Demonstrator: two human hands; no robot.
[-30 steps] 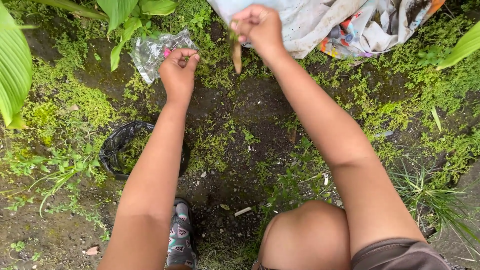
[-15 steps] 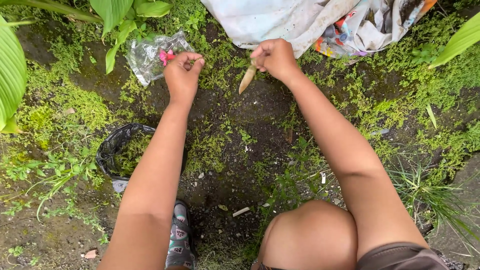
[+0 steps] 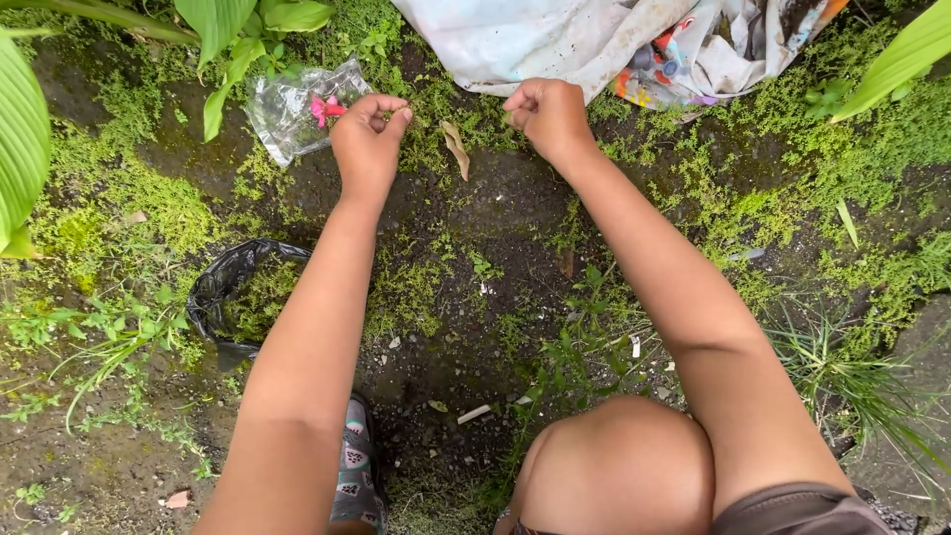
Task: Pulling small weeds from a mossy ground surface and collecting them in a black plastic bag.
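Left grip (image 3: 369, 134): fingers curled, thumb and forefinger pinched over moss; contents too small to tell.
Right grip (image 3: 545, 111): clenched fist; cannot tell if holding anything.
Dry leaf (image 3: 456, 149): on the soil between both hands, touching neither.
Clear plastic bag (image 3: 292, 111): just beside left hand.
Black bag (image 3: 230, 302): near left forearm.

This is a damp garden patch outdoors: dark bare soil (image 3: 495, 198) broken by mats of low green moss (image 3: 119, 188), broad leaves (image 3: 25, 129) crowding the edge, grass tufts (image 3: 852, 376), and a black plastic bag (image 3: 233, 297) of pulled weeds sitting on the ground.
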